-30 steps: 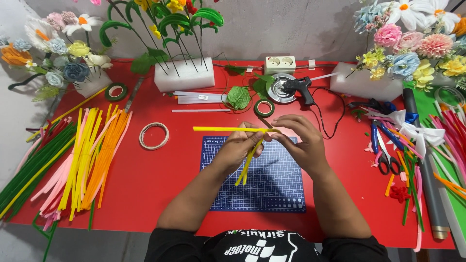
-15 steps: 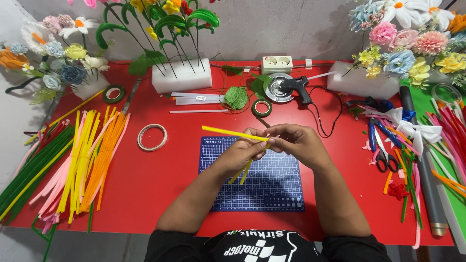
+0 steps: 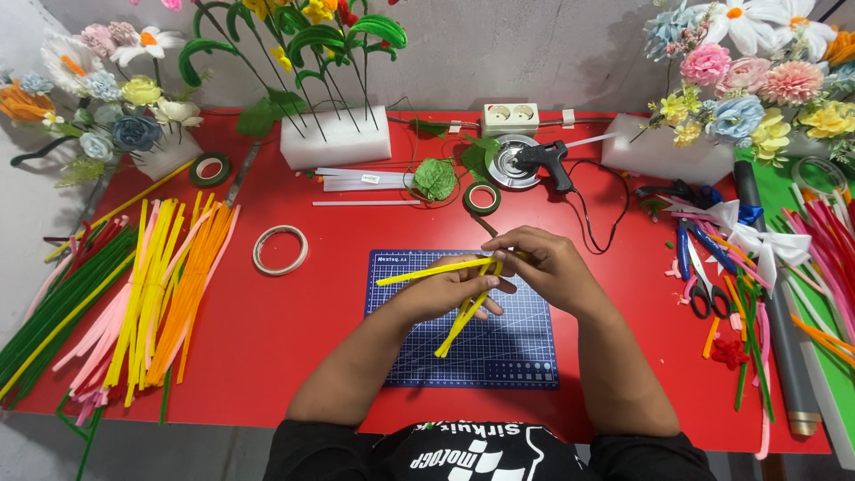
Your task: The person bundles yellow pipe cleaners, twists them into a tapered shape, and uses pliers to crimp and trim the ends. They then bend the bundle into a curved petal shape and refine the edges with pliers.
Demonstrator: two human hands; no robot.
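1. A bundle of fuzzy yellow pipe-cleaner stems (image 3: 463, 307) is held above the blue gridded cutting mat (image 3: 521, 356), at the middle of the red tabletop (image 3: 294, 356).
2. One stem of the bundle is laid nearly level, its long axis running leftward from the pinch point; the remaining stems hang down and to the left, toward the near edge of the mat.
3. The left hand (image 3: 450, 294) is closed around the bundle from below, fingers pressed together on the stems.
4. The right hand (image 3: 548, 267) is closed over the upper ends, fingertips pinching the stems just beside the left hand; the two hands are touching, and both are equally near the bundle.
5. A ring of white tape (image 3: 280, 249) is seen left of the mat; sheaves of yellow, orange, pink and green stems (image 3: 142, 285) lie beyond it.
6. A black glue gun (image 3: 548, 160) is placed behind the hands; scissors (image 3: 704, 285) lie to the right.
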